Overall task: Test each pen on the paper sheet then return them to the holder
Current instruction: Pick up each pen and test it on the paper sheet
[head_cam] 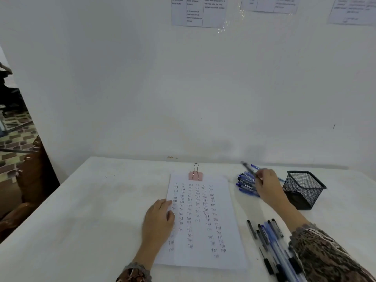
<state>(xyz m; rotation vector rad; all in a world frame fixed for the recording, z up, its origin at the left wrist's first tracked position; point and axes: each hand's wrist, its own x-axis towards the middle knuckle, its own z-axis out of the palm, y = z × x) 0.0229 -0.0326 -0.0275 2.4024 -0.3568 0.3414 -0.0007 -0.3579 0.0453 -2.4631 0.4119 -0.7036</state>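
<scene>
Right hand: we saw the right hand [266,186] stretched forward over the white worktop [91,210], wrist low, fingers curled and pinching a dark slim pen [248,169]; the blur kept us from telling exactly which fingers held it.
Held pen: its long axis ran up and to the left from the fingertips, away from the person, and its free end was clear of the worktop.
Blue heap: a loose heap of blue-capped pens [245,185] lay just left of this hand, partly under its fingers.
Paper: the white paper sheet covered in columns of small handwritten marks [200,226] lay to the left of the right hand and nearer the person, with a pink binder clip [195,175] on its far edge.
Left hand: the left hand [159,217] rested flat, fingers straight and together, pressing on the sheet's left edge.
Holder: the black square wire-mesh holder [303,189] stood just right of the right hand, tilted, and appeared to hold no pens.
Near pens: a row of black and blue pens [268,239] lay beside the right forearm.
Coming move: we judged that the pen had to travel left and back to the sheet, with the right hand the nearer one.
</scene>
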